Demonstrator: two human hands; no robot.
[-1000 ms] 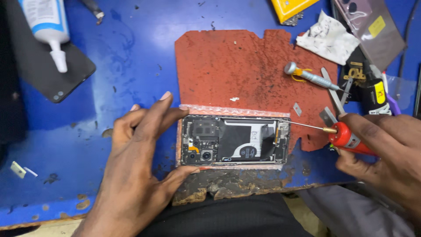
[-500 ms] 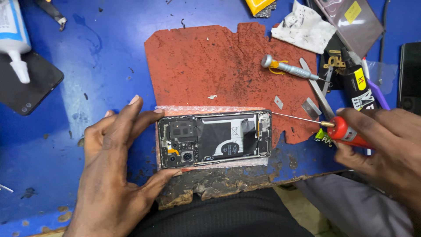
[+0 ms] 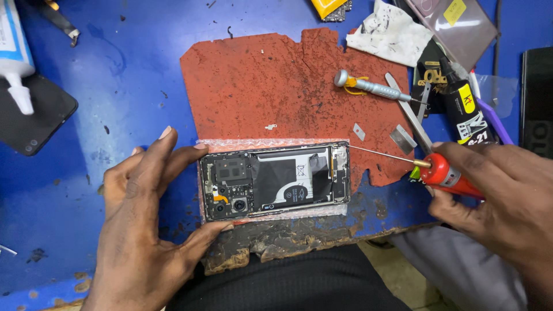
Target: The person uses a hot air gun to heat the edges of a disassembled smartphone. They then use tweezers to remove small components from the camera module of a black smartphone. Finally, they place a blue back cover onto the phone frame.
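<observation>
While braced flat near 6 o'clock on the bench edge, sits opened, back cover off, circuit board and dark battery showing: the phone (image 3: 273,179), lying on a strip of bubble wrap (image 3: 259,142) at the near edge of the red mat (image 3: 259,86). At 9 o'clock of it, left hand (image 3: 144,213), spread wide, thumb along the near side and fingers along the far side, clasping the camera end without closing. At 3 o'clock, right hand (image 3: 501,201), curled tight round the red-handled screwdriver (image 3: 443,173), thin shaft slanting toward 10 o'clock, tip right at the frame's far right corner; touching or just short, cannot tell. Judged a screw-working step at that corner. Calls next for a still frame and the tip seated square before any turn. Farther off, toward 1 o'clock: silver screwdriver (image 3: 374,88), black glue tube (image 3: 464,109), white rag (image 3: 391,31). Toward 10 o'clock on the blue bench (image 3: 115,75): a dark handset (image 3: 40,115). Against half a second earlier: same clasp, same grip, same slant of shaft; only the view shifted a little.
</observation>
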